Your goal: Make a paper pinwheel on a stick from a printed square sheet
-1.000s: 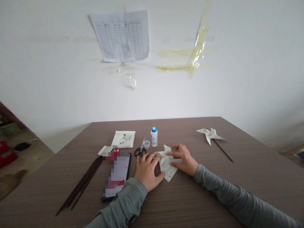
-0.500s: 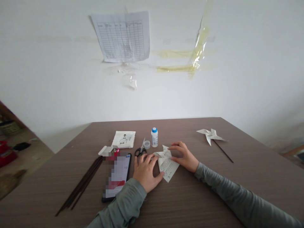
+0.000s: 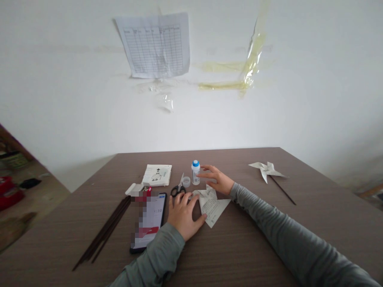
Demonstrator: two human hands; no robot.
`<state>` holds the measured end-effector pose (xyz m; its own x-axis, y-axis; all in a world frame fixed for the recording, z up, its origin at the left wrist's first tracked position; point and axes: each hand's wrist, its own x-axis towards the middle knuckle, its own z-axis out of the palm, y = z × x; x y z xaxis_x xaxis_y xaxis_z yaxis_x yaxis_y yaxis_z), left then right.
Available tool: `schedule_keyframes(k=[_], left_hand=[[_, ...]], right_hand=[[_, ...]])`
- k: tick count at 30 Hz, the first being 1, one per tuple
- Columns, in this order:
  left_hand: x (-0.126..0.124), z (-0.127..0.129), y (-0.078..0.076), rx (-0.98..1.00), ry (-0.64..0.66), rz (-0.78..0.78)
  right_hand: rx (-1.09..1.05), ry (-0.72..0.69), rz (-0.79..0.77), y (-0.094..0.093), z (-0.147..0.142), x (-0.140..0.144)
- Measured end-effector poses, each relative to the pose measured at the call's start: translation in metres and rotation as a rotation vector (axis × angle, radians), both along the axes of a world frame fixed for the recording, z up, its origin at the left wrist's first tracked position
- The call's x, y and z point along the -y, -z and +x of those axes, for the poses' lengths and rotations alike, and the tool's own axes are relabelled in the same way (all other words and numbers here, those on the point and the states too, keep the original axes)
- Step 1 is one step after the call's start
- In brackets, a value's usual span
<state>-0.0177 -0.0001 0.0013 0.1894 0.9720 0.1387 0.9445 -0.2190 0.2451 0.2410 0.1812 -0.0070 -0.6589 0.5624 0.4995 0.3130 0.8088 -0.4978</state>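
In the head view a printed sheet of paper (image 3: 213, 211), cut and partly folded into pinwheel blades, lies on the table in front of me. My left hand (image 3: 184, 215) rests at its left edge with fingers spread, fingertips and thumb touching the paper. My right hand (image 3: 218, 179) is stretched out over the paper's far side, its fingers apart and pointing at a white glue bottle (image 3: 195, 175) with a blue cap. Whether those fingertips touch the bottle I cannot tell. Left of the bottle are a small clear lid-like cup (image 3: 186, 182) and black-handled scissors (image 3: 178, 190).
A finished paper pinwheel (image 3: 267, 171) on a dark stick lies at the right. On the left are a phone (image 3: 152, 223), a bundle of dark sticks (image 3: 103, 235), a small open box (image 3: 136, 189) and a stack of paper (image 3: 157, 175). A wall stands behind the table.
My right hand has let go of the paper's right side and moved forward and left to the glue bottle, its fingers extended. My left hand has stayed on the paper.
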Motion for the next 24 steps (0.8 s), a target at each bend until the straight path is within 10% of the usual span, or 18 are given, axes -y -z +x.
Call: schedule_keyframes(k=[24], left_hand=[[-0.001,-0.004,-0.005,0.021,0.003,0.017]], right_hand=[[-0.122,0.057,0.009,0.003,0.002,-0.003]])
